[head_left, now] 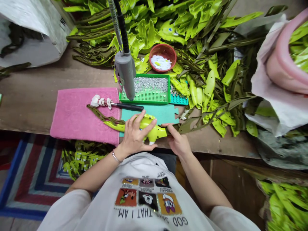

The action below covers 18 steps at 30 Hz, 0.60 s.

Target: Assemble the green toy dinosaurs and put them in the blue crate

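Observation:
My left hand point(134, 134) lies over a yellow-green plastic dinosaur toy point(150, 128) at the table's front edge, fingers wrapped on its body. My right hand point(176, 141) pinches the toy's right end, where an olive-green plastic piece point(199, 123) meets it. The toy's olive tail part point(101, 116) stretches left onto a pink towel point(74, 115). A teal mat point(163, 114) lies under the toy.
A hanging grey power screwdriver point(126, 75) dangles above a green screw tray point(149, 88). A tool with a black handle point(126, 106) rests on the towel. A red bowl point(163, 57) holds white bits. Heaps of green plastic parts point(192, 38) cover the table's back and right.

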Available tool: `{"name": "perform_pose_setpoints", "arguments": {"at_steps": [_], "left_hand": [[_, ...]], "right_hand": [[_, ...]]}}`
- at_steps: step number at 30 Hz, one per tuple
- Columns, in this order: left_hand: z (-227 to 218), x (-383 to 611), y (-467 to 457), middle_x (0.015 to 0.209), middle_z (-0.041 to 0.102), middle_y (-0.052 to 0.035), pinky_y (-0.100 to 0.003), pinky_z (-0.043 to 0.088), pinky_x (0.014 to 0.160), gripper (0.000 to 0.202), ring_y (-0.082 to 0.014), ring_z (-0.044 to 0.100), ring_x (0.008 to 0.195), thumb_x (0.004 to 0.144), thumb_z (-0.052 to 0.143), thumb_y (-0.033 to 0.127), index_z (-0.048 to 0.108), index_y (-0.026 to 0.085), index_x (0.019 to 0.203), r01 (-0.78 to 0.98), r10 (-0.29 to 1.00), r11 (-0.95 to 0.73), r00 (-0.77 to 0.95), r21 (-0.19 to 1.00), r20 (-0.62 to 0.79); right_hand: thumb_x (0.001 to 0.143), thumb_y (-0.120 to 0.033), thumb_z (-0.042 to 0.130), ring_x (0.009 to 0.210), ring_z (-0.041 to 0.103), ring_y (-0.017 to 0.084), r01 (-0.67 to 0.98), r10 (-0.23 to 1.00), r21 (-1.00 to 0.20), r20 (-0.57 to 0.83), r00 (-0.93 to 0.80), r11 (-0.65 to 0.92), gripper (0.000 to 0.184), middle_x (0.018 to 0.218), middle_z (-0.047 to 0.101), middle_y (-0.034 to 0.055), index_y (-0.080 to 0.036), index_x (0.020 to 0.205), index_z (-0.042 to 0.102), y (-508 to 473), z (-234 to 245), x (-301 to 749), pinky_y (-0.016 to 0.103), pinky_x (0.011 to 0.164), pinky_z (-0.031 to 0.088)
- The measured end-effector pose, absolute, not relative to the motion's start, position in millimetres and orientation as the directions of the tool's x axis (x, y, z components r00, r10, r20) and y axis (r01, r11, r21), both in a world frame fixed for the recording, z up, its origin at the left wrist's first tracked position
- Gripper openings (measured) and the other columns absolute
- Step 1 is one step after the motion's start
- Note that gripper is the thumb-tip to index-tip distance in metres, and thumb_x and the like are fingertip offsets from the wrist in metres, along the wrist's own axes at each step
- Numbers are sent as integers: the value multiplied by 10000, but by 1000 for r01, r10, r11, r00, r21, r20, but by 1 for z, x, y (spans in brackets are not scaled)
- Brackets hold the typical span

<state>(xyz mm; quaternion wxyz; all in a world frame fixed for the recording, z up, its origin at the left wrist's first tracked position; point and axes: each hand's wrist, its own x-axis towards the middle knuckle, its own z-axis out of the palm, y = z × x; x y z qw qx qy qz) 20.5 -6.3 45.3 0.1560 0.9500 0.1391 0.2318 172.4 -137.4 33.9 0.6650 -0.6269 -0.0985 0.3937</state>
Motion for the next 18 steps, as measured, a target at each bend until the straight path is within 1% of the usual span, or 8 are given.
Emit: {"name": "perform_pose_setpoints", "arguments": {"at_steps": [2, 4, 6, 9, 11, 13, 16, 18], "left_hand": [[45, 20, -7, 1626, 231, -165, -503, 321, 1071, 848, -405, 394, 1305, 693, 771, 584, 535, 253, 1437, 186, 334, -918, 839, 349, 430], [44, 20, -9, 1621, 249, -160, -508, 320, 1070, 842, -405, 396, 1305, 682, 781, 575, 546, 261, 1427, 203, 345, -916, 839, 346, 421], [44, 21, -11, 1615, 271, -153, -517, 313, 1072, 853, -411, 392, 1316, 671, 792, 576, 539, 284, 1431, 227, 358, -910, 852, 348, 382], [45, 24, -11, 1613, 281, -159, -518, 311, 1073, 904, -418, 383, 1342, 652, 819, 553, 501, 296, 1458, 258, 375, -898, 873, 357, 311], [46, 24, -9, 1601, 295, -179, -527, 300, 1083, 927, -426, 372, 1365, 645, 832, 551, 488, 286, 1465, 250, 365, -900, 881, 356, 303], [43, 20, -7, 1579, 324, -193, -562, 250, 1115, 933, -436, 344, 1396, 649, 826, 594, 483, 281, 1458, 233, 353, -909, 871, 345, 342], [33, 6, -9, 1532, 375, -174, -589, 196, 1158, 933, -420, 318, 1426, 633, 827, 636, 475, 292, 1426, 219, 445, -879, 696, 423, 563], [28, -6, -16, 1475, 426, -124, -555, 253, 1162, 851, -351, 382, 1397, 644, 860, 529, 478, 312, 1373, 165, 635, -760, 393, 629, 665]], "right_hand": [[783, -509, 728, 928, 678, 201, -251, 666, -959, -272, 695, -131, 284, 929, 760, 25, -236, 860, 758, -140, 33, 174, 372, 923, 528], [794, -502, 722, 920, 680, 199, -204, 683, -969, -243, 689, -140, 274, 924, 763, 26, -242, 869, 760, -142, 33, 175, 373, 931, 527], [760, -527, 742, 883, 684, 200, -300, 684, -947, -295, 668, -116, 305, 915, 761, 31, -236, 849, 750, -143, 33, 174, 377, 885, 545], [585, -461, 876, 826, 683, 199, -467, 651, -878, -416, 635, -105, 403, 888, 755, 25, -216, 867, 726, -140, 33, 166, 381, 831, 556], [497, -374, 923, 814, 677, 192, -491, 604, -865, -448, 659, -106, 475, 866, 746, 9, -207, 889, 712, -136, 33, 159, 378, 838, 552], [487, -343, 923, 802, 671, 181, -484, 558, -871, -444, 701, -85, 465, 842, 739, -3, -205, 873, 703, -131, 35, 155, 369, 843, 550], [497, -339, 911, 791, 680, 184, -544, 546, -839, -459, 701, -7, 432, 814, 744, -2, -200, 846, 697, -122, 44, 153, 355, 819, 559], [503, -338, 904, 773, 686, 182, -601, 554, -796, -468, 688, 74, 423, 791, 743, -8, -201, 842, 691, -115, 51, 152, 343, 786, 566]]}}
